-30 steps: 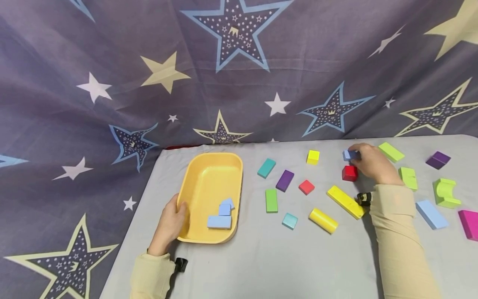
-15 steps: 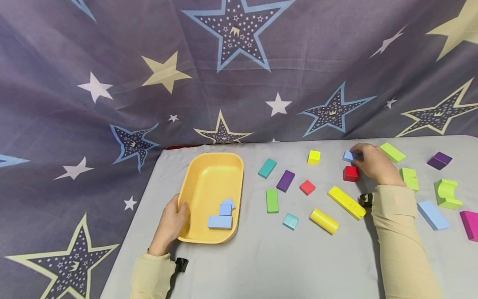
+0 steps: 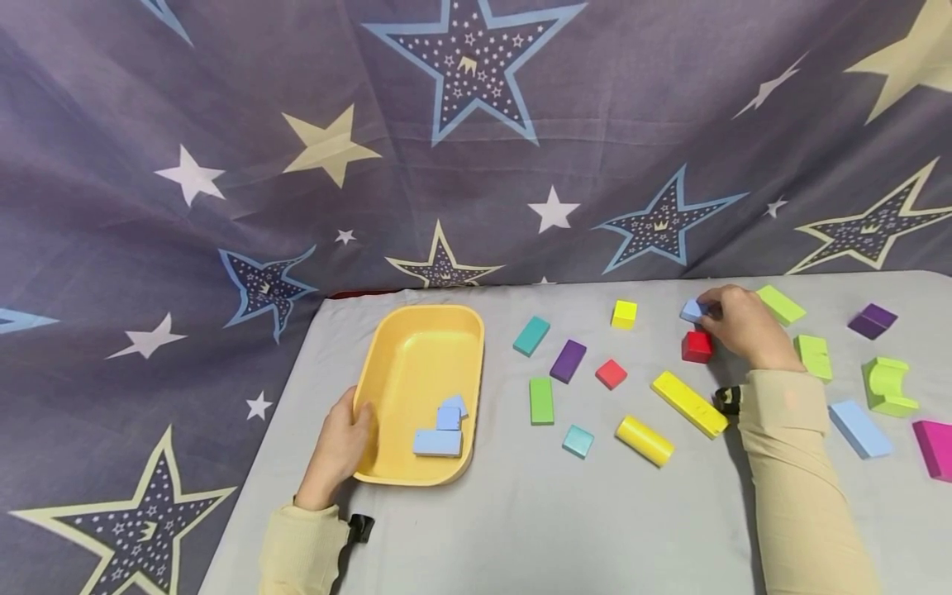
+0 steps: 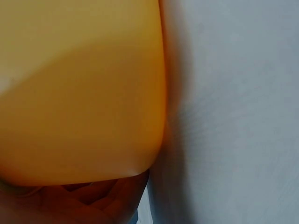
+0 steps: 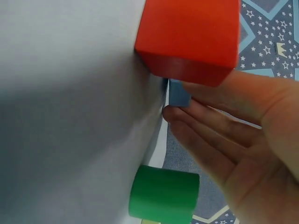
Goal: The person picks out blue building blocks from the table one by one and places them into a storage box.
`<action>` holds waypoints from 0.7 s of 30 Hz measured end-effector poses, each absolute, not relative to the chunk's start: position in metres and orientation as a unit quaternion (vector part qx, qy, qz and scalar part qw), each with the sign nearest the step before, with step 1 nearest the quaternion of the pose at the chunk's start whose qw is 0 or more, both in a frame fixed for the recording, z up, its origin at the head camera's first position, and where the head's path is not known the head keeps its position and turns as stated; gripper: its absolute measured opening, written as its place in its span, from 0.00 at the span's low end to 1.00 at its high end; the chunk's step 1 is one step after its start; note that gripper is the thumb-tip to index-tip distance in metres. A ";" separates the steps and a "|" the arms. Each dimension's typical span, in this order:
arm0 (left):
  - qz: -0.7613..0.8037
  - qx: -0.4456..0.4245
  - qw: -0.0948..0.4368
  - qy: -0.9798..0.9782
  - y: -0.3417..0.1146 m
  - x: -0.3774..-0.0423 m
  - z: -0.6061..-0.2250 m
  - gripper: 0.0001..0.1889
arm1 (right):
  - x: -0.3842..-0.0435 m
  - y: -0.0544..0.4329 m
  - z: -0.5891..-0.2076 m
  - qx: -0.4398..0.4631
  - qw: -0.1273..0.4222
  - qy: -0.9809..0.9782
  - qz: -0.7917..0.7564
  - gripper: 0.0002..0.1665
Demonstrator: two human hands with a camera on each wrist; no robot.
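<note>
At the back right of the head view, my right hand [image 3: 747, 326] pinches a small light blue block [image 3: 692, 311] low over the cloth. In the right wrist view, the fingers curl around that blue block [image 5: 179, 95], partly hidden behind a red cube [image 5: 191, 39]. The red cube [image 3: 697, 347] stands just in front of the hand. On the left, my left hand [image 3: 342, 446] grips the near left rim of a yellow plastic tub [image 3: 412, 364], thumb inside. Several light blue blocks [image 3: 437, 443] lie in the tub's near right corner.
Between the tub and right arm lie a yellow cylinder [image 3: 644, 440], a long yellow block [image 3: 689, 403], a purple block [image 3: 568, 361] and several others. Right of the arm are a light blue block [image 3: 860, 428], a curved green block [image 3: 889, 385] and a magenta block [image 3: 935, 448].
The light blue block at my right fingertips has turned, and more of its angled side shows. My right hand has barely shifted. The left hand and tub stay where they were.
</note>
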State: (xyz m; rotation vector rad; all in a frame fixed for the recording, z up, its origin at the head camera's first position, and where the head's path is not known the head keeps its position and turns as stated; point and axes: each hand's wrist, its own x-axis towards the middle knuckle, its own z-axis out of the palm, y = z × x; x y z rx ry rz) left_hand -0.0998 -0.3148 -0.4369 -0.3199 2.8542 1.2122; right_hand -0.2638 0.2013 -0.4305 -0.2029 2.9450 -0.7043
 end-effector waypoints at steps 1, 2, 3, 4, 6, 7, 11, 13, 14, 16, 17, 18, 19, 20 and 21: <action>0.388 -0.103 0.012 0.916 -0.315 -0.100 -0.437 0.20 | -0.264 0.201 -0.430 -0.065 0.052 0.969 -0.234 0.22; 0.389 -0.103 0.012 0.915 -0.315 -0.100 -0.437 0.20 | -0.263 0.201 -0.430 -0.065 0.049 0.969 -0.234 0.22; 0.389 -0.103 0.012 0.915 -0.315 -0.100 -0.437 0.20 | -0.263 0.201 -0.430 -0.064 0.046 0.969 -0.235 0.22; 0.390 -0.103 0.011 0.915 -0.315 -0.100 -0.437 0.20 | -0.263 0.201 -0.430 -0.064 0.044 0.969 -0.236 0.21; 0.392 -0.103 0.012 0.914 -0.315 -0.100 -0.437 0.20 | -0.262 0.202 -0.430 -0.062 0.040 0.969 -0.237 0.21; 0.393 -0.102 0.012 0.914 -0.315 -0.100 -0.437 0.20 | -0.262 0.202 -0.430 -0.061 0.038 0.969 -0.238 0.21; 0.393 -0.102 0.013 0.914 -0.315 -0.099 -0.437 0.20 | -0.260 0.202 -0.429 -0.058 0.030 0.968 -0.242 0.21; 0.392 -0.102 0.013 0.914 -0.315 -0.099 -0.437 0.21 | -0.259 0.201 -0.429 -0.058 0.026 0.967 -0.245 0.20; 0.392 -0.102 0.013 0.914 -0.315 -0.099 -0.437 0.21 | -0.259 0.202 -0.429 -0.058 0.024 0.967 -0.247 0.20; 0.393 -0.103 0.013 0.914 -0.315 -0.099 -0.437 0.21 | -0.258 0.202 -0.428 -0.058 0.023 0.966 -0.250 0.20; 0.393 -0.103 0.013 0.914 -0.315 -0.099 -0.437 0.21 | -0.258 0.201 -0.428 -0.057 0.024 0.966 -0.251 0.21; 0.393 -0.103 0.014 0.914 -0.315 -0.099 -0.437 0.21 | -0.257 0.201 -0.427 -0.056 0.025 0.966 -0.252 0.21; 0.393 -0.102 0.014 0.914 -0.315 -0.099 -0.437 0.21 | -0.257 0.201 -0.426 -0.055 0.025 0.966 -0.253 0.21; 0.393 -0.102 0.014 0.914 -0.315 -0.099 -0.437 0.21 | -0.256 0.201 -0.425 -0.055 0.025 0.966 -0.252 0.21; 0.392 -0.102 0.014 0.914 -0.315 -0.099 -0.437 0.21 | -0.256 0.201 -0.424 -0.055 0.024 0.965 -0.254 0.21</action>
